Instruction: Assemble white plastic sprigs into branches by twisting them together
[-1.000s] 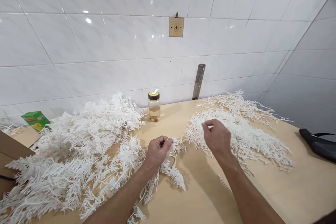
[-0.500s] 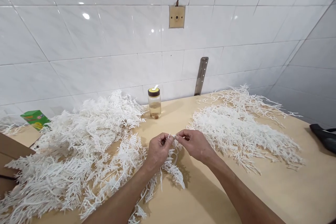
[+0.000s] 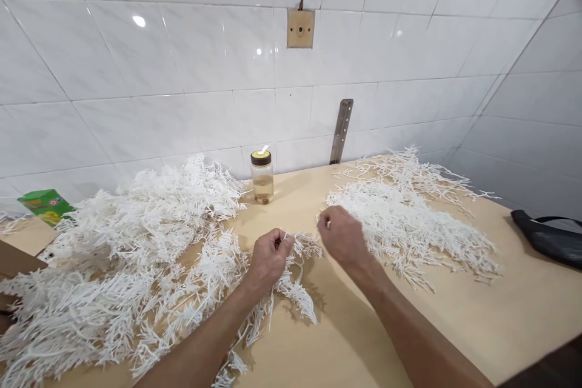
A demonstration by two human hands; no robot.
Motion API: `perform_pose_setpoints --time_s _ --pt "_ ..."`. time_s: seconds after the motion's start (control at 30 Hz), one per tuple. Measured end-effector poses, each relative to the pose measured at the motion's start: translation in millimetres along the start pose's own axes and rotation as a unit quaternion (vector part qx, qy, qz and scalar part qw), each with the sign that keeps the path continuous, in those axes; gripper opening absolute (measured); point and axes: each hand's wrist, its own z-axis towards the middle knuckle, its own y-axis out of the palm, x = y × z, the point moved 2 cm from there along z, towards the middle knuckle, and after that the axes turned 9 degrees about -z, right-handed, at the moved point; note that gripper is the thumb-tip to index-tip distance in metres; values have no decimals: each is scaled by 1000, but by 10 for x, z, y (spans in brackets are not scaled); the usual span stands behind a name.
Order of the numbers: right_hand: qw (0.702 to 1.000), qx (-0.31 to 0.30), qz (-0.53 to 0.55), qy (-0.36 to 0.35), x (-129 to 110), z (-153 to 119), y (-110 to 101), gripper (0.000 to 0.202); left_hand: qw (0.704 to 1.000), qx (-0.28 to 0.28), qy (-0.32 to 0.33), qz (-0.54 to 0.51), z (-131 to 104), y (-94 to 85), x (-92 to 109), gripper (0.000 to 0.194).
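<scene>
My left hand (image 3: 268,259) is closed in a pinch on a bunch of white branched plastic sprigs (image 3: 297,296). They hang below the fingers and stick out to the right, over the table. Apart from it, my right hand (image 3: 344,236) is curled at the near left edge of a pile of thin white branched strands (image 3: 400,218). Its fingertips face away, so anything in them is hidden. A big heap of bushy white sprigs (image 3: 150,212) spreads to the left of my left hand, with looser pieces beside my forearm.
A jar of pale liquid (image 3: 262,185) with a dark and yellow lid stands near the wall. Behind the table (image 3: 364,333), a perforated metal strip (image 3: 341,131) leans on the tiles. A green box (image 3: 45,206) lies far left and a black bag (image 3: 548,236) far right.
My right hand has parted from my left and moved right, toward the right pile. My left hand keeps its pinch on the sprigs. The whole view has shifted slightly.
</scene>
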Motion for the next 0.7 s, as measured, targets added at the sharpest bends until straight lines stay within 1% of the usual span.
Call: perform_pose_setpoints --time_s 0.07,0.1,0.13,0.17,0.2,0.23,0.3,0.33,0.37,0.4,0.47,0.6,0.7 --pt "995 54 -18 78 254 86 -93 13 1000 12 -2 -22 -3 -14 7 34" --pt "991 64 -14 113 354 114 -137 8 999 19 -2 -31 -4 -20 14 34" --pt "988 66 -3 140 417 127 -176 10 999 27 -1 -38 -4 -24 23 33" --pt "986 51 20 158 435 126 -203 16 999 33 1 -43 -4 -28 34 33" --pt "985 19 55 162 404 112 -215 22 998 38 3 -46 -5 -30 46 32" --pt "983 -28 98 151 327 86 -215 28 998 40 4 -47 -6 -31 58 32" --pt "969 -135 184 99 79 14 -188 36 998 46 8 -41 -13 -34 79 31" --pt "961 -169 208 69 -55 -22 -173 37 998 47 10 -36 -17 -35 88 31" --pt "956 -188 219 47 -172 -52 -157 37 998 48 14 -29 -21 -35 94 31" --pt "954 -197 222 31 -264 -75 -138 35 998 50 18 -21 -23 -34 98 30" --pt "956 -195 216 22 -359 -97 -93 31 998 49 23 -8 -23 -29 95 30" --pt "959 -187 208 38 -334 -94 -29 29 998 47 29 11 -8 -15 64 30" --pt "954 -206 215 43 -317 -92 -31 29 999 37 38 4 0 -10 44 30"
